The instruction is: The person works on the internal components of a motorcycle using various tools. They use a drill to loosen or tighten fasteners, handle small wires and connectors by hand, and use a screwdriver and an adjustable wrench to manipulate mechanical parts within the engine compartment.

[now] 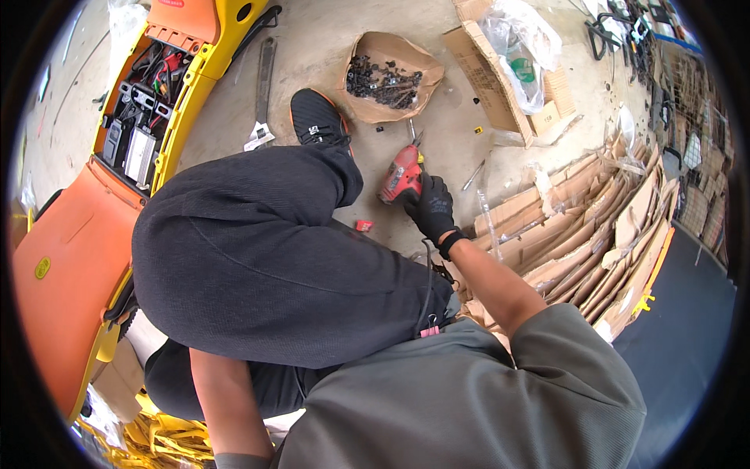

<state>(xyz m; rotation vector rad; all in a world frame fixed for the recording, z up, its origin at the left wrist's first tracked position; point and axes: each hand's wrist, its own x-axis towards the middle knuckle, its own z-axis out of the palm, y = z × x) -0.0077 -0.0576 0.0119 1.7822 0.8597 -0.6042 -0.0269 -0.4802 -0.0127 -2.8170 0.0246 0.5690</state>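
My right hand [431, 207], in a black glove, is closed around a red cordless power driver [402, 173] held low over the concrete floor. Its long thin bit points away toward an open brown paper bag [428, 84] with many small dark fasteners [387, 82] in it. Beside the driver shows what looks like a pair of pliers [419, 148] with a yellow part, partly covered. My left forearm [226, 395] passes down behind my bent leg, which hides the left hand.
An orange and yellow vehicle body [183, 94] with wiring in an open compartment stands at left. A large adjustable wrench [266, 86] lies near my shoe [319, 117]. Flattened cardboard [578, 227] is stacked at right; a carton [496, 78] with plastic bags stands behind it.
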